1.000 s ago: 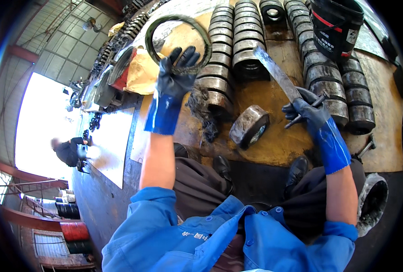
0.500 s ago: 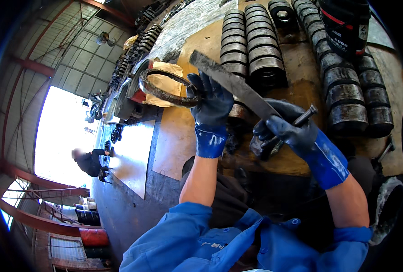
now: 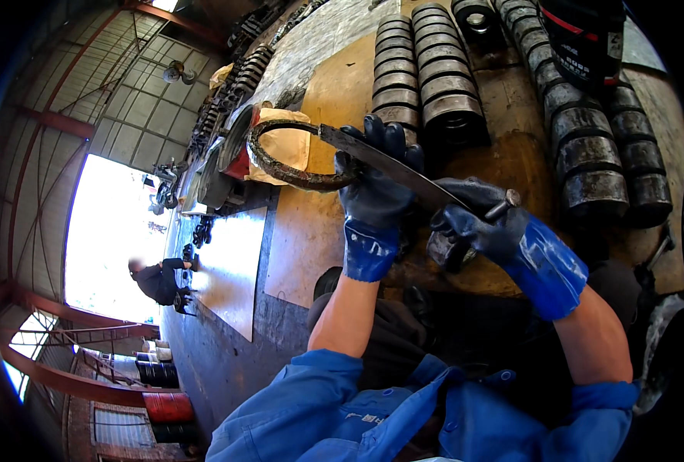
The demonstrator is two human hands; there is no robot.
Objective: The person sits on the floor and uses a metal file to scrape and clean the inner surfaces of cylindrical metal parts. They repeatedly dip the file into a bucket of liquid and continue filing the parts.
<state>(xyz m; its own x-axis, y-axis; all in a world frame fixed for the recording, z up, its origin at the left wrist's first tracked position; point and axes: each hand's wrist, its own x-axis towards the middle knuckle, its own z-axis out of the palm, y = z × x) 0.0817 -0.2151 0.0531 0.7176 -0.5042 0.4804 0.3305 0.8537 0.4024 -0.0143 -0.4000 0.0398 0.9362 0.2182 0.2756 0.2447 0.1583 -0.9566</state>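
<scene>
My left hand (image 3: 376,189), in a black-and-blue rubber glove, holds a thin, grimy metal ring (image 3: 299,181) by its right side. In my right hand (image 3: 480,212), gloved alike, is a long flat metal blade (image 3: 392,169) that slants up to the left. Its far end meets or overlaps the ring's upper right edge, in front of my left fingers. A round-headed metal rod (image 3: 505,202) sticks out of the top of my right hand. A grey metal lump (image 3: 448,250) shows just below that hand; whether I grip it, I cannot tell.
Rows of dark metal cylinders (image 3: 449,85) lie across the stained bench ahead, with more cylinders (image 3: 584,158) at the right. A black container (image 3: 584,42) stands among them. Tan paper (image 3: 284,138) lies behind the ring. Far left, a person (image 3: 157,281) sits near the bright doorway.
The blade's far end has come down onto the ring's edge. My left hand has shifted slightly right and down with the ring, and my right hand slightly left.
</scene>
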